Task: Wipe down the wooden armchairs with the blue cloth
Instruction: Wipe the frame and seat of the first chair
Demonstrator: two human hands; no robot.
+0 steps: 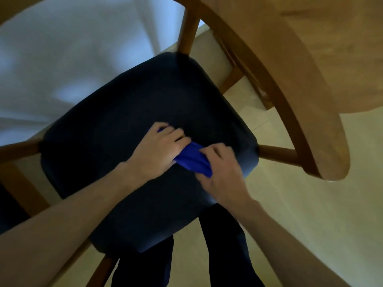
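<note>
We have the blue cloth [193, 160] bunched up on the dark seat cushion [128, 125] of the wooden armchair [290, 112], toward the cushion's right front part. Our left hand [159, 151] lies over the cloth's left end, fingers curled down on it, a bit of blue peeking out beyond the knuckles. Our right hand [220, 172] takes the other end, its grip closed around the fabric with the thumb and fingers pinching the bunched edge. Between the two hands the cloth shows as a twisted, creased band resting on the cushion.

The curved wooden armrest and back rail sweep around the seat from upper right to lower right, joined to the frame by short rungs. To the right of it, a round wooden table [342, 48] top fills the upper corner. Below the cushion our dark trouser legs [223, 245] stand on the pale floor [310, 214]. A white curtain [62, 59] hangs behind the chair at upper left.
</note>
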